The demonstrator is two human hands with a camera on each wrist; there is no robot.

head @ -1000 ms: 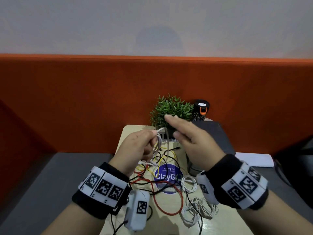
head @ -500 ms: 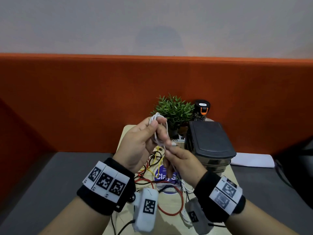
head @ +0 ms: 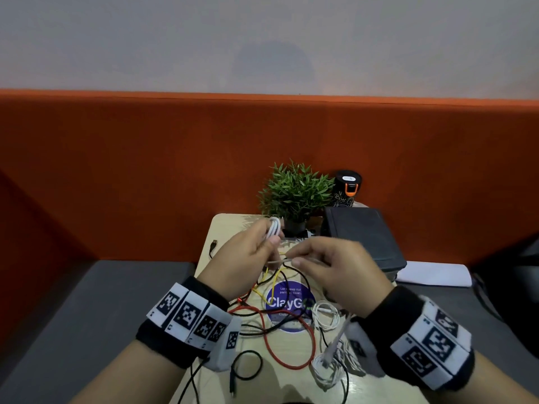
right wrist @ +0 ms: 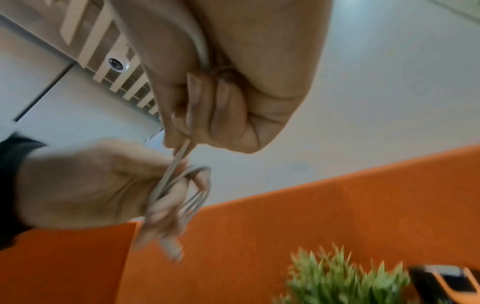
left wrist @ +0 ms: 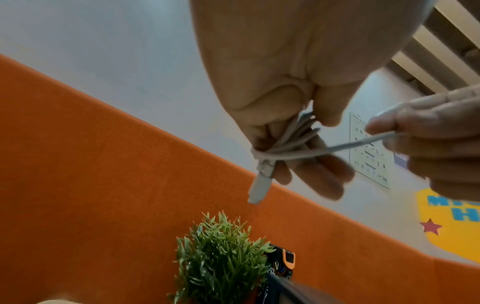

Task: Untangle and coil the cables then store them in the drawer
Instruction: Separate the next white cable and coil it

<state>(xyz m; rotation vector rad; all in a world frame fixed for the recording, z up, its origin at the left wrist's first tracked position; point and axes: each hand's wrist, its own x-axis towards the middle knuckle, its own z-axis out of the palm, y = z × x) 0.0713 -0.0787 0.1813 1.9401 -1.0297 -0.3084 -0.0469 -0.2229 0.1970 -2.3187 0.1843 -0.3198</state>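
My left hand (head: 256,252) grips a small coil of white cable (head: 274,228) above the table, its loops bunched between thumb and fingers. In the left wrist view the coil (left wrist: 291,142) has a turn of cable wound round it and its white plug (left wrist: 259,187) hangs down. My right hand (head: 320,260) pinches the free strand of the white cable (left wrist: 363,142) just right of the coil and holds it taut. In the right wrist view the strand (right wrist: 179,158) runs from my right fingers down to the coil (right wrist: 182,189).
On the small wooden table (head: 224,225) lie tangled red (head: 291,365), black (head: 248,371) and yellow (head: 271,287) cables and more white cables (head: 323,316). A potted plant (head: 294,193), a black cylinder (head: 347,188) and a dark lidded box (head: 361,237) stand at the back. An orange partition (head: 116,170) rises behind.
My right hand has swung from below the coil to its right side, drawing the free white strand round the bundle. The left hand has kept hold of the coil, a little lower.
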